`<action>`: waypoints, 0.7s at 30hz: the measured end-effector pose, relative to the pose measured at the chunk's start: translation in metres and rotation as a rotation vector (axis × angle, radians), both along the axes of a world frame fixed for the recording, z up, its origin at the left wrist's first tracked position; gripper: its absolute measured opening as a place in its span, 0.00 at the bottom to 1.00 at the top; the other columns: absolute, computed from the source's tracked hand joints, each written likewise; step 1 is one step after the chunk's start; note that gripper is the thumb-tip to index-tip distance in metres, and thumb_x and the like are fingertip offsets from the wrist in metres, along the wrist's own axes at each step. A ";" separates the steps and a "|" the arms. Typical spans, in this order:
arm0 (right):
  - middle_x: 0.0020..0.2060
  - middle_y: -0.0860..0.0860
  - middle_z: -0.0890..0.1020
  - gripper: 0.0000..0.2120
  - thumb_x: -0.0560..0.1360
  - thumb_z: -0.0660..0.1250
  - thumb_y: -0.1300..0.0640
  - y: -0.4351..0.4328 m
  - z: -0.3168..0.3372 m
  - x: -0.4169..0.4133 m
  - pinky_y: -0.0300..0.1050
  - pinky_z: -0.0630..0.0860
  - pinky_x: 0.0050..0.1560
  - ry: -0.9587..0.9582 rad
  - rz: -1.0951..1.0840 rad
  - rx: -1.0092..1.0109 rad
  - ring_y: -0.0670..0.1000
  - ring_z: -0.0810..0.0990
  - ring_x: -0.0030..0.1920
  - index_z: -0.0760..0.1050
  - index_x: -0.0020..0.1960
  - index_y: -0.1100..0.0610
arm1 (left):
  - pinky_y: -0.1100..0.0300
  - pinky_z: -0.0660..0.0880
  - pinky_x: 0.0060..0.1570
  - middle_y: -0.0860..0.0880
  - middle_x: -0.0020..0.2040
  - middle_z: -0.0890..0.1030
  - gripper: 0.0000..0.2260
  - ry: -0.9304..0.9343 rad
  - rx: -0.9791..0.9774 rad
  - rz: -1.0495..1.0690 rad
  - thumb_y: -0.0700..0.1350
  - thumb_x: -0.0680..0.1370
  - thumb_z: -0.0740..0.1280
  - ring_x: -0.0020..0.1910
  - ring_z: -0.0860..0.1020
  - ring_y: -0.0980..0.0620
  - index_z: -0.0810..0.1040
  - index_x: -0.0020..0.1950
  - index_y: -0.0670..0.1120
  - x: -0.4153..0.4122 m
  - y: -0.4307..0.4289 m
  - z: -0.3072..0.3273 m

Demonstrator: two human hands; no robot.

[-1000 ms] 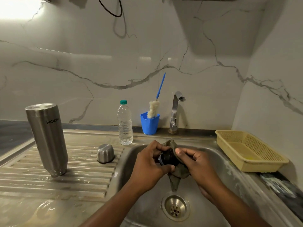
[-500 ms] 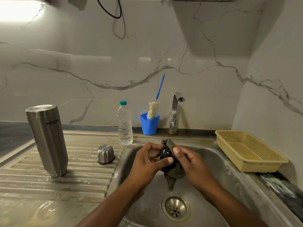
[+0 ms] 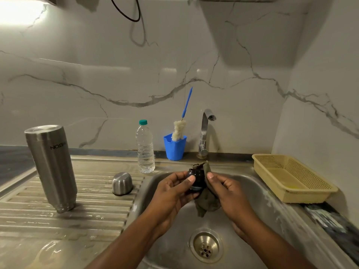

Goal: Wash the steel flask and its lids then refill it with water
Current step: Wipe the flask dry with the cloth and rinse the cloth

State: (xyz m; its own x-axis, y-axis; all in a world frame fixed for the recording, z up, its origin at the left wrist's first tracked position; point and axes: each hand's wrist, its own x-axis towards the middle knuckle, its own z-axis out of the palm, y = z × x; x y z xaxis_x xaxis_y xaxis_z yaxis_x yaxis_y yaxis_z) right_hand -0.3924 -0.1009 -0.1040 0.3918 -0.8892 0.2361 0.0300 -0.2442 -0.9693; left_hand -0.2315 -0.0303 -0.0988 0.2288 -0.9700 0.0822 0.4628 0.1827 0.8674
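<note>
Holds the black inner lid (image 3: 196,178) over the sink (image 3: 258,191) near its far edge in the left hand (image 3: 172,193), thumb and fingers curled round it, and pinches a green cloth (image 3: 207,202) against its right side with the right hand (image 3: 229,193), just right of the drainboard (image 3: 93,210) bearing the upturned steel flask (image 3: 51,167) and steel cap (image 3: 122,183).

Dark brand lettering, upside down, on the upper side of the steel flask (image 3: 51,167) at 9 o'clock, reading roughly MILTON, its middle letters hard to make out
</note>
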 end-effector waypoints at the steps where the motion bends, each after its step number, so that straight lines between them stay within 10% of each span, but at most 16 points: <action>1: 0.48 0.48 0.89 0.13 0.84 0.62 0.46 0.000 0.001 -0.001 0.45 0.82 0.49 0.000 -0.014 0.016 0.47 0.87 0.50 0.85 0.58 0.47 | 0.53 0.84 0.55 0.39 0.59 0.86 0.17 0.013 0.001 -0.019 0.40 0.77 0.71 0.60 0.85 0.42 0.79 0.65 0.38 -0.001 0.000 0.000; 9: 0.55 0.45 0.88 0.18 0.78 0.74 0.55 0.004 -0.002 0.003 0.37 0.83 0.50 0.001 -0.039 -0.181 0.42 0.86 0.55 0.81 0.68 0.51 | 0.55 0.85 0.53 0.39 0.60 0.86 0.13 0.085 0.037 0.013 0.39 0.82 0.67 0.59 0.86 0.44 0.79 0.66 0.38 -0.001 -0.001 0.002; 21: 0.45 0.47 0.89 0.08 0.81 0.69 0.51 0.005 0.001 0.001 0.39 0.82 0.41 -0.005 -0.045 -0.073 0.46 0.88 0.46 0.85 0.56 0.48 | 0.50 0.80 0.66 0.37 0.61 0.85 0.13 0.090 0.090 -0.042 0.43 0.85 0.64 0.63 0.84 0.42 0.81 0.65 0.38 -0.006 0.000 0.002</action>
State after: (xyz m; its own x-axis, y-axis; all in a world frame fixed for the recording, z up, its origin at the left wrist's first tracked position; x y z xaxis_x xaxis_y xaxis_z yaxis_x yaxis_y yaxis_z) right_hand -0.3918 -0.0956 -0.1035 0.3506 -0.8860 0.3033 0.0226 -0.3158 -0.9486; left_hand -0.2376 -0.0302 -0.0970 0.1904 -0.9814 -0.0248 0.5451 0.0847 0.8341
